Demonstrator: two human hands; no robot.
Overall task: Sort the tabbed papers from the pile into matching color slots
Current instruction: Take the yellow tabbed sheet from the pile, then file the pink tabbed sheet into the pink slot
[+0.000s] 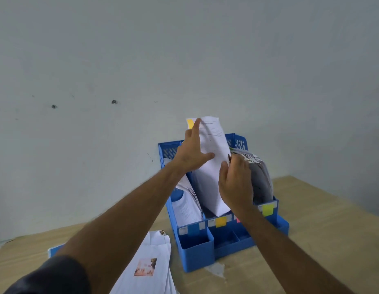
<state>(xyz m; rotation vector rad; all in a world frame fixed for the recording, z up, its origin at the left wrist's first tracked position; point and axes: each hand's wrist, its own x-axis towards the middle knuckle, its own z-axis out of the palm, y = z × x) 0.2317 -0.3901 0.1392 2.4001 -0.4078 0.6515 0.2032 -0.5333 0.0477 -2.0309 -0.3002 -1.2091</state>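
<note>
We have one white sheet (214,166) with an orange-yellow tab (190,124) at its top corner standing in the blue file organizer (197,251), its lower edge down in the second slot from the left, the one marked by the orange label (221,222). Our left hand (191,153) lies spread against the sheet's left side, index finger stretched up toward the tab and thumb pressed on the paper's face. Our right hand (236,183) curls at the sheet's right edge; whether it pinches this sheet or holds back the bowed papers (260,179) in the next slots, we cannot tell.

A single sheet like this is light and limp; we judge it will buckle if pushed from the top alone, so the sides, taken low and guided between two hands, look the better hold. It creases easily and should slide against its neighbours.

Counting what shows: four upright slots, we think, with a blue label (193,229), the orange one, a pink one (237,220) mostly hidden by our wrist, and a yellow-green one (268,209). Three small front compartments sit below. One loose pile (150,268) waits on the tabletop (311,240) to the left, its sheet count beyond telling. The leftmost slot holds a fanned stack (187,206).
</note>
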